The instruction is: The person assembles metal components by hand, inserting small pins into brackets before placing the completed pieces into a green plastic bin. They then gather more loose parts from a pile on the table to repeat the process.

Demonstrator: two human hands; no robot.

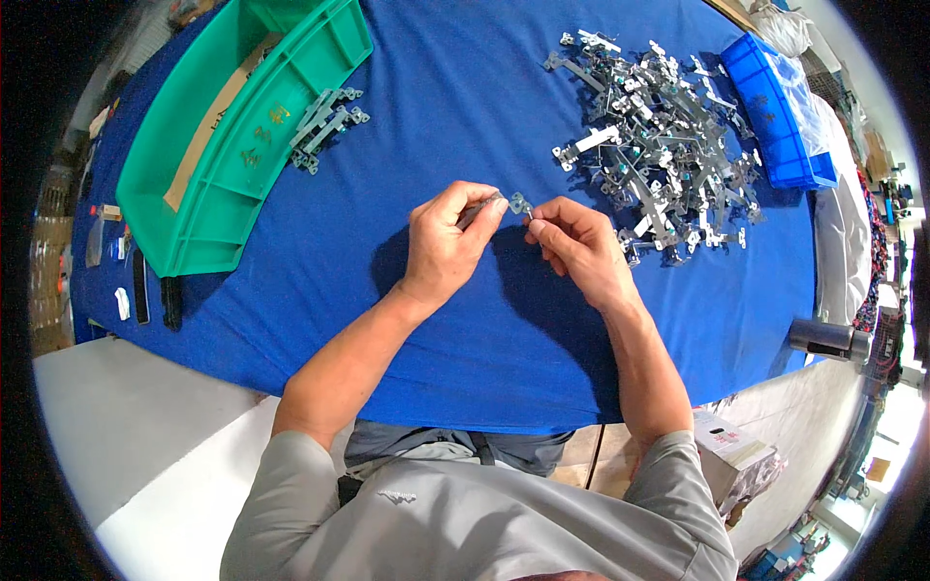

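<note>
Left hand (450, 237) pinches a slim silver metal bracket (520, 204) at the frame's centre; right hand (579, 244) appears to pinch its exposed end, presumably steadying it from both sides. Heaped silver-and-black metal brackets (644, 140) lie upper right, seemingly within easy reach.

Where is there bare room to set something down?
Bare blue cloth lies beyond the left hand and right hand, between the small silver metal-part stack beside the green plastic bin and the large tangled metal-part heap; also between the forearms. Crowded: under that heap, beside the blue plastic crate.
</note>
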